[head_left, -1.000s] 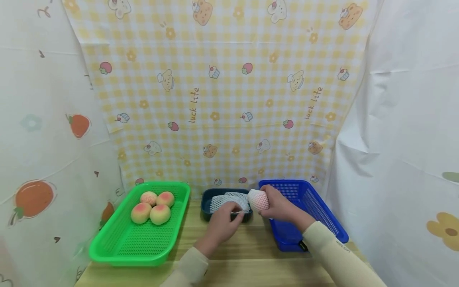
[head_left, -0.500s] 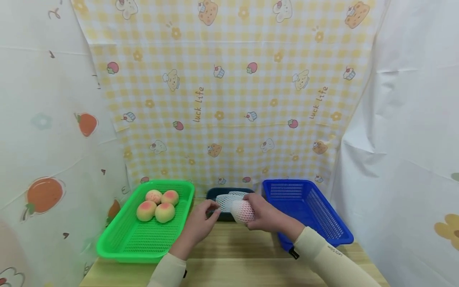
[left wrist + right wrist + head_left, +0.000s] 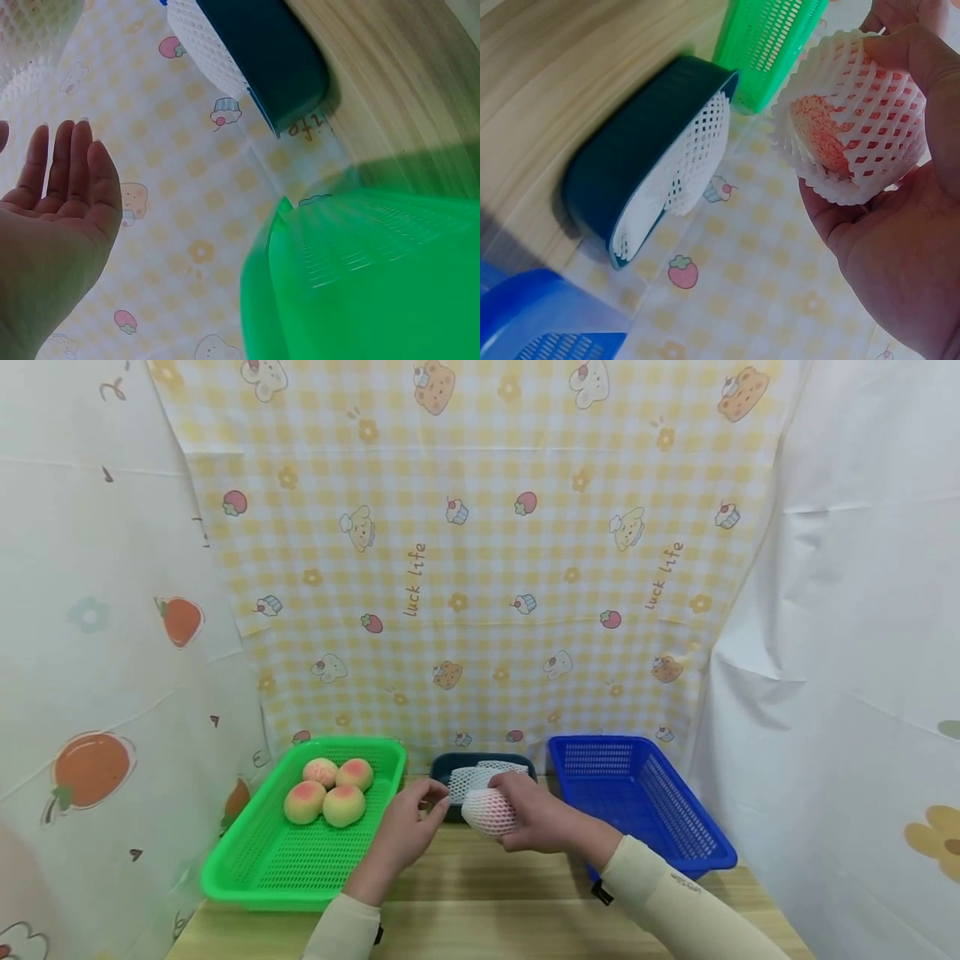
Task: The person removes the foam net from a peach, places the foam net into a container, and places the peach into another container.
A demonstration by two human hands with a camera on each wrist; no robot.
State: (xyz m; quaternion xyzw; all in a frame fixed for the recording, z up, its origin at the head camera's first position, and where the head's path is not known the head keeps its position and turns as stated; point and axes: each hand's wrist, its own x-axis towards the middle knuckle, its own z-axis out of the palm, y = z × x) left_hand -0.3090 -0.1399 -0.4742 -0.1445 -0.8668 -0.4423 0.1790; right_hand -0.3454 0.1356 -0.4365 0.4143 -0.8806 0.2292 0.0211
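My right hand (image 3: 542,817) grips a peach (image 3: 821,135) wrapped in a white foam net sleeve (image 3: 487,812), in front of the dark tray. Pink speckled skin shows through the mesh and at the sleeve's open end in the right wrist view. Just left of it, my left hand (image 3: 408,827) hovers with loosely bent fingers, and the left wrist view shows nothing in its palm. More foam net sleeves (image 3: 465,783) lie flat in the dark teal tray (image 3: 645,135) behind the hands.
On the left, a green basket (image 3: 300,893) holds several bare peaches (image 3: 343,806) toward its back. A blue basket (image 3: 630,802) stands at the right, its near edge partly behind the right forearm. The wooden table (image 3: 480,902) ends at a checked cloth backdrop (image 3: 480,552).
My right hand has carried the sleeved peach left and toward me from beside the blue basket. The left hand has drawn back leftward from the dark tray.
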